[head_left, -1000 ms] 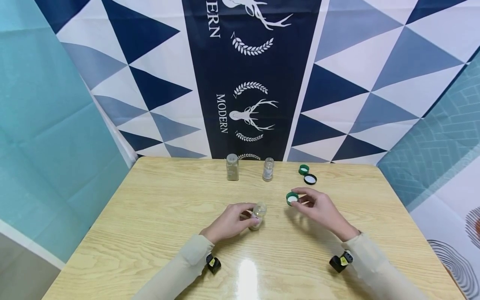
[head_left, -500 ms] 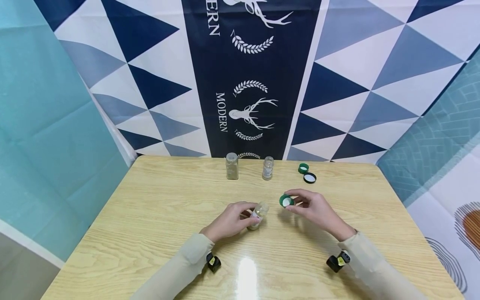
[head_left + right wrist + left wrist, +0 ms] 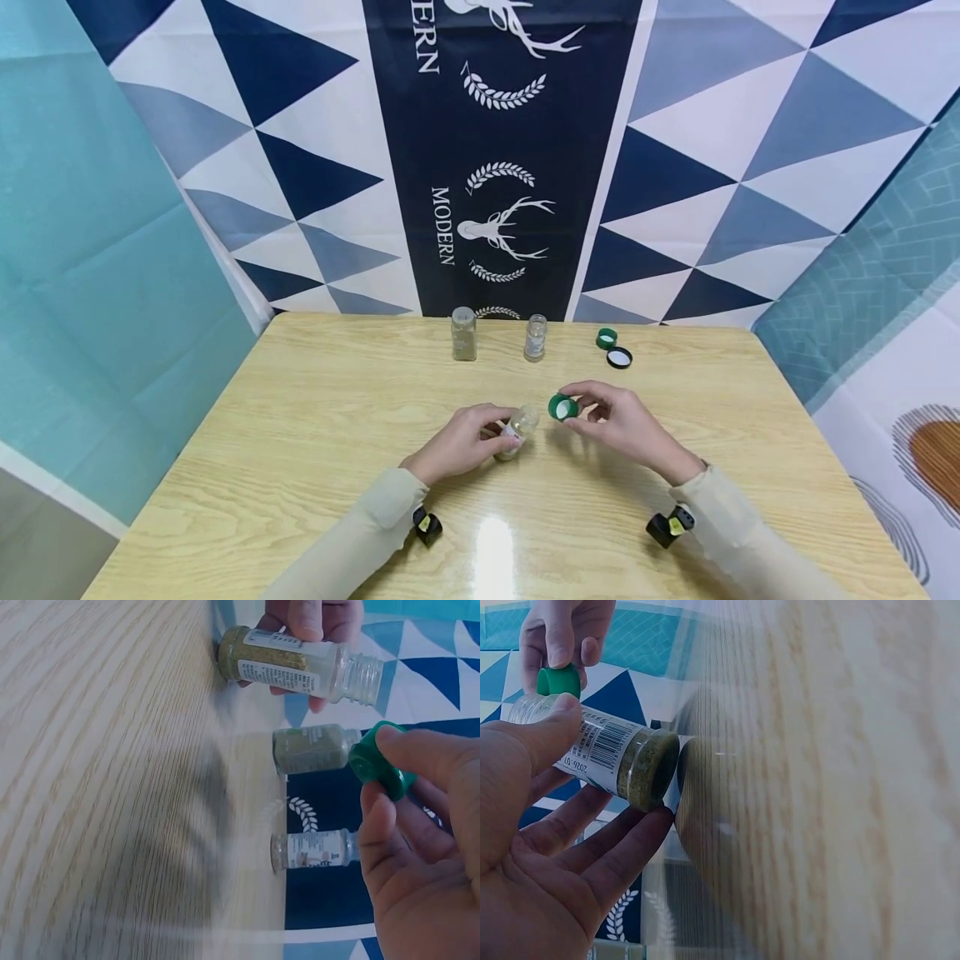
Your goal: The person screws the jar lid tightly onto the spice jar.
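Note:
My left hand grips a clear spice jar with a white label, tilted a little to the right on the table. Its threaded mouth is uncovered, and brownish-green powder fills part of it. Between thumb and fingers of my right hand is a green cap, its white inner side turned toward the head camera. The cap is held just right of the jar's mouth, apart from it. In the left wrist view the same green cap shows behind the jar's neck.
At the back of the wooden table stand a square-sided jar with contents and a smaller clear jar. Right of them lie another green cap and a black lid. A patterned cloth hangs behind.
My right hand has moved left with the green cap, closer to the jar, and the cap has tilted. The jar in my left hand leans slightly more to the right.

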Demonstrator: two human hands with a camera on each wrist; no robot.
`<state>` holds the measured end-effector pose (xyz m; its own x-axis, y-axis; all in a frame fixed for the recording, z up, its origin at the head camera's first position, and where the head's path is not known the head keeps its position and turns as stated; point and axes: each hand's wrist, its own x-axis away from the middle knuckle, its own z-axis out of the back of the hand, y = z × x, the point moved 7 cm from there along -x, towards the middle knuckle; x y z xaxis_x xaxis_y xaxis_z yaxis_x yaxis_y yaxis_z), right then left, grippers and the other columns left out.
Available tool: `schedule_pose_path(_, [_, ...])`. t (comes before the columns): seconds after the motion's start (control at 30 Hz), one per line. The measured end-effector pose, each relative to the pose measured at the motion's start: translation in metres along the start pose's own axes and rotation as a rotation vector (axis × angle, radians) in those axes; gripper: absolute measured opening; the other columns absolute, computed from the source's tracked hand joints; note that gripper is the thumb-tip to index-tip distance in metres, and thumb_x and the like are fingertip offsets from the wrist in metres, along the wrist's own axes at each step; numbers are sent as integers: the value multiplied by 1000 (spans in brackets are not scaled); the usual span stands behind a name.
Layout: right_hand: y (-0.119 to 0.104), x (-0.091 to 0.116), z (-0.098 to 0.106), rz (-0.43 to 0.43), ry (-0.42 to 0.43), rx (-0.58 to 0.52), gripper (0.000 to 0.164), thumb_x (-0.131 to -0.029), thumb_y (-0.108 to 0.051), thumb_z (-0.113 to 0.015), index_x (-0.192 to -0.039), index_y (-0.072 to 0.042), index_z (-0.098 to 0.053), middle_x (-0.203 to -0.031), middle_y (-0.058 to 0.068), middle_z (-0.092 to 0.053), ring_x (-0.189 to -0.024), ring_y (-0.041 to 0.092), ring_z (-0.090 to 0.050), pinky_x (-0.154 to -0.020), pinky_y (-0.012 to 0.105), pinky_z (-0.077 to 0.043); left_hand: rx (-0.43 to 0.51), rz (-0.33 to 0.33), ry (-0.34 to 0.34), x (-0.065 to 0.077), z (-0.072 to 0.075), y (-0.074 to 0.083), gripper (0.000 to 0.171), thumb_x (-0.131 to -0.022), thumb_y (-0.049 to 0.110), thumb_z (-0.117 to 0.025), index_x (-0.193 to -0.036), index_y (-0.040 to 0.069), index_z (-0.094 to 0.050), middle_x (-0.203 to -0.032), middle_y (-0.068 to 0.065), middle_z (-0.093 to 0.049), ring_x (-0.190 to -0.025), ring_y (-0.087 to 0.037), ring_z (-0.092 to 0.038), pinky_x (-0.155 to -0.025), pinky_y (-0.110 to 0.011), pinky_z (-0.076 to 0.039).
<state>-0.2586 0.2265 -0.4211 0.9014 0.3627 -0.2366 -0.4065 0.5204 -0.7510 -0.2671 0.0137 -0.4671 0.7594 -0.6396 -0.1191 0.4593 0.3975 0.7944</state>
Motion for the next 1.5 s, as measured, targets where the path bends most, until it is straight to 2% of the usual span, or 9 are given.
schedule_pose_path(0.27, [-5, 1, -5, 58, -25, 13, 36, -90, -10, -81, -125, -11, -71, -121, 6, -72, -103, 20, -69, -80, 29, -62, -13, -10, 0, 1, -1, 1, 42, -101, 33, -68, -140, 17, -64, -122, -1, -71, -102, -6, -68, -91, -18, -57])
schedule_pose_path(0.43, [-8, 1, -8, 91, -38, -20, 37, -91, -7, -79, -127, -5, -70, -123, 9, -70, -107, 26, -70, -82, 31, -63, -16, -11, 1, 2, -2, 0, 44, -101, 34, -67, -142, 18, -63, -122, 0, -71, -103, -6, -67, -91, -18, -57])
schedule_pose_path(0.57, [-9, 1, -11, 100, -53, -38, 37, -91, -5, -78, -127, -4, -69, -124, 10, -68, -107, 24, -70, -82, 29, -63, -13, -13, 0, 2, -2, 0, 45, -101, 35, -67, -142, 19, -63, -123, 0, -70, -104, -6, -67, -92, -19, -57])
schedule_pose_path(0.83, [-10, 1, -17, 91, -85, -110, 40, -91, -2, -77, -130, -8, -69, -126, 13, -65, -107, 28, -71, -84, 28, -63, -8, -18, -1, 2, -2, -1, 44, -101, 35, -68, -142, 19, -63, -123, 0, -70, -103, -5, -67, -91, -19, -57])
schedule_pose_path(1.07, [-13, -2, -16, 106, -55, -78, 40, -91, -4, -78, -130, -10, -68, -128, 12, -68, -107, 24, -71, -83, 28, -63, -23, -17, -2, 0, -1, 1, 43, -101, 32, -67, -142, 19, -63, -122, -1, -71, -102, -7, -67, -91, -20, -57])
schedule_pose_path(1.17, [-16, -3, -16, 107, -43, -78, 40, -91, -5, -78, -130, -7, -68, -127, 12, -69, -106, 23, -71, -82, 27, -63, -33, -15, -2, -1, 0, 1, 43, -101, 31, -68, -142, 18, -63, -121, 0, -71, -102, -8, -67, -91, -20, -57])
schedule_pose_path(1.5, [-21, -7, -23, 108, -40, -124, 38, -92, -6, -77, -129, -7, -68, -127, 17, -70, -100, 21, -69, -82, 26, -62, -36, -11, -6, -1, -1, 1, 44, -101, 31, -67, -143, 18, -62, -119, 0, -70, -100, -7, -67, -88, -19, -57])
